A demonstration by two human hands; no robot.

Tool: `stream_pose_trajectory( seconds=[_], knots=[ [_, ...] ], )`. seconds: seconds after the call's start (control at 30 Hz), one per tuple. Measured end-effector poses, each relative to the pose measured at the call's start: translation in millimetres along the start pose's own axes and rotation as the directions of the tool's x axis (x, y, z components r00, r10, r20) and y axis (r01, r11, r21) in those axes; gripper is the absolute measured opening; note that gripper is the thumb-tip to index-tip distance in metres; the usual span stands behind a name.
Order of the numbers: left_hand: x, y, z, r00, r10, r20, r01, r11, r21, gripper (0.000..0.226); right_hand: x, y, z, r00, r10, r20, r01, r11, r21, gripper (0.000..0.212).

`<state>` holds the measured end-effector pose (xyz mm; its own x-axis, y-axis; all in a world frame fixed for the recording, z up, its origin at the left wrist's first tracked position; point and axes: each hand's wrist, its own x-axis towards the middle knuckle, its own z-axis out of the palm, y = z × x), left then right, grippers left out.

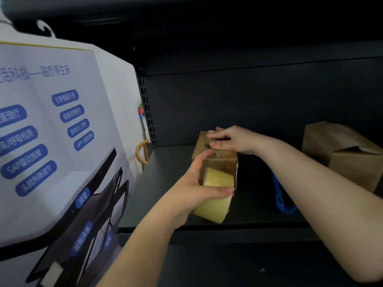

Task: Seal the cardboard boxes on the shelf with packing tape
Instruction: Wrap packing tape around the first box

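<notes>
A small cardboard box (222, 160) stands on the dark metal shelf (165, 195). My right hand (230, 139) lies flat on its top, fingers straight, pressing the flaps and a strip of clear tape down. My left hand (194, 187) grips a yellowish roll of packing tape (215, 195) against the box's front face, thumb up beside the box edge and fingers curled over the roll. A stretch of tape runs from the roll up over the box's top edge.
A second, larger cardboard box (344, 154) with loose flaps sits at the right of the shelf. A blue-handled tool (279, 195) lies between the boxes. A large white poster board (51, 141) stands to the left. The shelf above hangs low.
</notes>
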<state>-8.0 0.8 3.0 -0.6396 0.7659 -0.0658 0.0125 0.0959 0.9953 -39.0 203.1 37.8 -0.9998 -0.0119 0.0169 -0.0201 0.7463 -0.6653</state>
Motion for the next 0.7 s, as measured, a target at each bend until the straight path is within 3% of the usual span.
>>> stream_pose_trajectory(
  seconds=[0.17,0.27,0.37,0.43,0.5,0.53,0.6,0.7],
  knots=[
    [4,8,7,0.993,-0.093,0.079,0.103,0.985,-0.138,0.077,4,0,-3,0.998,0.034,-0.047,-0.036,0.998,-0.046,0.056],
    [8,6,11,0.995,-0.087,0.046,0.094,0.975,-0.201,0.08,-6,-11,-4,0.972,0.029,-0.233,-0.081,0.972,-0.219,0.063],
    [8,2,16,0.996,-0.08,0.029,0.085,0.957,-0.278,0.075,-39,-18,-4,0.802,-0.042,-0.596,-0.13,0.961,-0.243,0.054],
    [7,0,19,0.997,-0.072,0.029,0.077,0.944,-0.32,0.073,-67,-13,-7,0.715,0.103,-0.692,-0.368,0.897,-0.246,0.048],
    [6,-2,22,0.998,-0.065,0.025,0.069,0.935,-0.349,0.073,-89,-3,-3,0.712,0.384,-0.589,-0.639,0.702,-0.314,0.046],
    [5,-3,23,0.998,-0.062,0.021,0.066,0.931,-0.359,0.073,-95,2,2,0.7,0.51,-0.499,-0.7,0.628,-0.339,0.044],
    [4,-3,24,0.998,-0.055,0.019,0.058,0.926,-0.374,0.074,-98,13,10,0.679,0.645,-0.351,-0.734,0.611,-0.297,0.04],
    [6,-3,24,0.999,-0.051,0.013,0.052,0.926,-0.374,0.076,-99,26,12,0.687,0.674,-0.272,-0.719,0.685,-0.12,0.038]
  ],
)
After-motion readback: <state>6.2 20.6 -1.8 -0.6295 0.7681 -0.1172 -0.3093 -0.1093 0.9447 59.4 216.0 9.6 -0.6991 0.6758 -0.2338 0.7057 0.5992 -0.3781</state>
